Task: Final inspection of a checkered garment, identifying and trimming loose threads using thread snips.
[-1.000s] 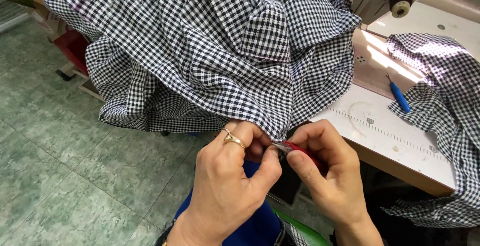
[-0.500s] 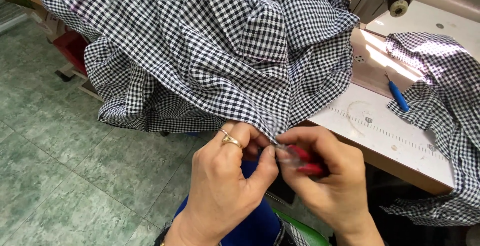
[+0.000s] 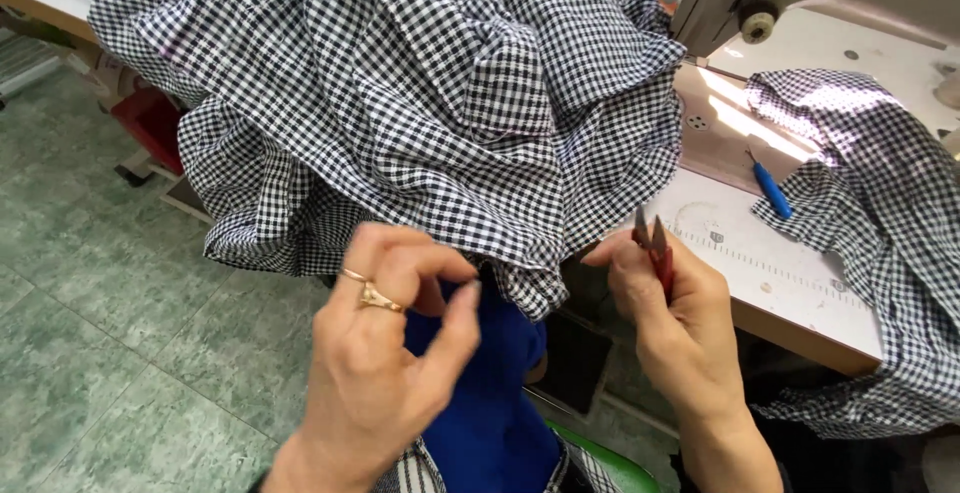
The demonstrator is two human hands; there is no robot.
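Left hand (image 3: 385, 353): bare, no glove; wore two gold-coloured metal bands (image 3: 372, 291) on the ring finger, the nearer one broader with an angular face. Nails short, unpainted. Right hand (image 3: 680, 328): bare, no rings visible; wrist uncovered, no sleeve in view. Royal-blue cloth garment (image 3: 495, 383) covered the lap between both forearms.

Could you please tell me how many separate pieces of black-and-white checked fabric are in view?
2: the large bunched checked fabric hanging off the table's edge above both hands, and a smaller checked piece lying at the table's right end. More may be hidden beneath.
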